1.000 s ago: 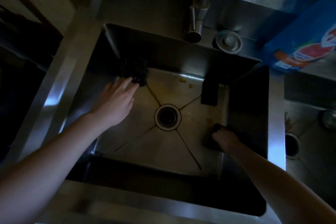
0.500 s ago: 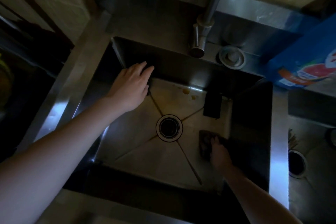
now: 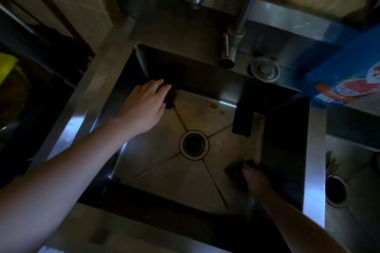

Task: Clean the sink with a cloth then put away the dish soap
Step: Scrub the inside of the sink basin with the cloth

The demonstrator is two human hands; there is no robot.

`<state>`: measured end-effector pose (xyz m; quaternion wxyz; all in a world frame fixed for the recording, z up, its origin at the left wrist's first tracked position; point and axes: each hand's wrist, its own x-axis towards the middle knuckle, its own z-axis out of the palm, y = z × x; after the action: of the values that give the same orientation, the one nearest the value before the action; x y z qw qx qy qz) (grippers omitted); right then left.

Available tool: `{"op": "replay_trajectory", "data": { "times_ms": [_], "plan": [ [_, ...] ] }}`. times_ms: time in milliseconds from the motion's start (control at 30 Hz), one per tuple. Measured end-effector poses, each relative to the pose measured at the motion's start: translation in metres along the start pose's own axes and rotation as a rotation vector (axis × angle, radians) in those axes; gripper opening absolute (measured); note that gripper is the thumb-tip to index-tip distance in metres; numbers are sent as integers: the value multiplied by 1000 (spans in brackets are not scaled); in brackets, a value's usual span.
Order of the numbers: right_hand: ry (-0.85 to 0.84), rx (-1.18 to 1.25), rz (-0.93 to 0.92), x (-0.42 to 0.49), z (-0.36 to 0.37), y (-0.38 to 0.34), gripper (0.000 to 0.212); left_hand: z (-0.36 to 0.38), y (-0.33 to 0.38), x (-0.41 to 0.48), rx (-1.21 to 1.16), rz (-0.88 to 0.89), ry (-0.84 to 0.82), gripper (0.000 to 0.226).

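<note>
A dim steel sink [image 3: 156, 170] has a round drain [image 3: 194, 144] in the middle of its floor. My left hand [image 3: 144, 107] is in the far left corner, fingers curled over a dark scrubber [image 3: 171, 96]. My right hand [image 3: 255, 181] presses a dark cloth [image 3: 236, 170] onto the sink floor by the right wall. A blue dish soap pack [image 3: 345, 76] with a red fruit picture stands on the rim at the far right. A dark flat pad [image 3: 242, 119] leans in the far right corner. Brown stains [image 3: 214, 106] mark the floor near the back wall.
A steel tap [image 3: 236, 37] rises behind the sink, with a round plug [image 3: 264, 69] beside it. A second basin with its own drain [image 3: 335, 192] lies to the right. A dark hob area [image 3: 24, 92] is on the left.
My left hand has come down from the back wall and closed its fingers over the dark scrubber. My right hand has slid the cloth back toward the right wall.
</note>
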<state>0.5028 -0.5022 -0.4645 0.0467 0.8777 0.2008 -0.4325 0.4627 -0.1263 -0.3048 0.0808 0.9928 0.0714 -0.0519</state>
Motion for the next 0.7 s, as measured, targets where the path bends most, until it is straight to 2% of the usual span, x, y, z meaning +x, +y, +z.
{"op": "replay_trajectory", "data": {
  "times_ms": [100, 167, 267, 467, 567, 700],
  "plan": [
    [150, 2, 91, 10, -12, 3, 46, 12, -3, -20, -9, 1, -14, 53],
    [235, 97, 128, 15, -15, -1, 44, 19, -3, -34, -18, 2, -34, 52],
    [234, 99, 207, 15, -16, -10, 46, 26, 4, -56, -58, -15, -53, 51],
    [100, 40, 80, -10, 7, -28, 41, 27, 32, -105, -92, 17, -89, 51],
    [-48, 35, -25, -26, 29, -39, 32, 30, 49, -129, -122, 26, -118, 50],
    [-204, 120, -51, -42, 44, -55, 27, 39, 64, -151, -138, 42, -150, 49]
  ]
}}
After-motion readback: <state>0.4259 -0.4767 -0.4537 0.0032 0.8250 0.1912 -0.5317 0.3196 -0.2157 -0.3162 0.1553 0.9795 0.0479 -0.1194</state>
